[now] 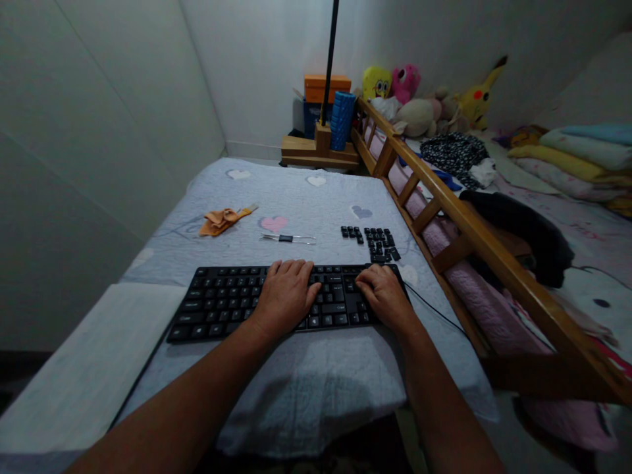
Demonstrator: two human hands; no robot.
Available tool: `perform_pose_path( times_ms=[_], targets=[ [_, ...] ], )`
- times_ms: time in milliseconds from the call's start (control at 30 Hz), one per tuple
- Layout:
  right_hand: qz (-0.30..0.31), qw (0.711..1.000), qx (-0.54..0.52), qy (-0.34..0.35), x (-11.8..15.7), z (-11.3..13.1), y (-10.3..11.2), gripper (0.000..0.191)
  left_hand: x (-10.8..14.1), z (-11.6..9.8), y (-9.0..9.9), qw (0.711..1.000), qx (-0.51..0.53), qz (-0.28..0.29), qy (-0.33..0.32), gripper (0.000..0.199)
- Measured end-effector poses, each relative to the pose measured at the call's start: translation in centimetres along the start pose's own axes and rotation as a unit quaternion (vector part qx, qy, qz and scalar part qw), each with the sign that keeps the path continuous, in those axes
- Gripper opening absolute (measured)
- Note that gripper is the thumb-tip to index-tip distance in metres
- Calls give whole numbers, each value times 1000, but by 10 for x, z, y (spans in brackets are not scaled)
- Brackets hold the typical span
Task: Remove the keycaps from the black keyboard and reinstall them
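Observation:
A black keyboard (232,306) lies across the cloth-covered table. My left hand (287,289) rests palm down on its middle keys, fingers spread and holding nothing. Over the right end of the keyboard is my right hand (384,293), its thumb and index finger pinched together; whatever is between them is too small to make out. Several loose black keycaps (379,242) lie in a group behind the keyboard's right end. A thin wire tool with a dark handle (285,238) lies behind the middle. Further left are an orange cloth (217,222) and a brush (248,210).
The patterned cloth (187,197) covers the table, with a white sheet (93,362) at the left. A cable (437,311) runs off right towards a wooden bed rail (444,201). Boxes (326,87) and a black pole (330,59) stand at the back.

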State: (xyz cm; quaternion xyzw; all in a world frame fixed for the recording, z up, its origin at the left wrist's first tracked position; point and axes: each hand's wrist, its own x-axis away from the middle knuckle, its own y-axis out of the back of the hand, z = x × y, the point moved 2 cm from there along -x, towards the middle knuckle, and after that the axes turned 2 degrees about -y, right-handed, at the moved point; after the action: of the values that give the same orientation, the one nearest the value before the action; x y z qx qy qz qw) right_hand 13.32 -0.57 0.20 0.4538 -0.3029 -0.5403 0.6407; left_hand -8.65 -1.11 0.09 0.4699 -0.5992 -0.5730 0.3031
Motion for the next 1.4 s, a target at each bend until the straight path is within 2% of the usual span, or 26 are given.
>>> perform_pose_path(
  times_ms=[567, 700, 933, 1400],
  targets=[
    [-10, 1000, 4, -9, 2, 2, -1, 9, -1, 0, 0, 1000, 0, -1, -1, 40],
    [-25, 999, -26, -15, 2, 1, -1, 2, -1, 0, 1, 1000, 3, 0, 1, 40],
    [-35, 995, -85, -32, 2, -4, 1, 2, 0, 0, 1, 1000, 6, 3, 2, 40],
    [-27, 996, -79, -15, 2, -4, 3, 5, 0, 0, 0, 1000, 12, -2, 4, 38]
  ],
)
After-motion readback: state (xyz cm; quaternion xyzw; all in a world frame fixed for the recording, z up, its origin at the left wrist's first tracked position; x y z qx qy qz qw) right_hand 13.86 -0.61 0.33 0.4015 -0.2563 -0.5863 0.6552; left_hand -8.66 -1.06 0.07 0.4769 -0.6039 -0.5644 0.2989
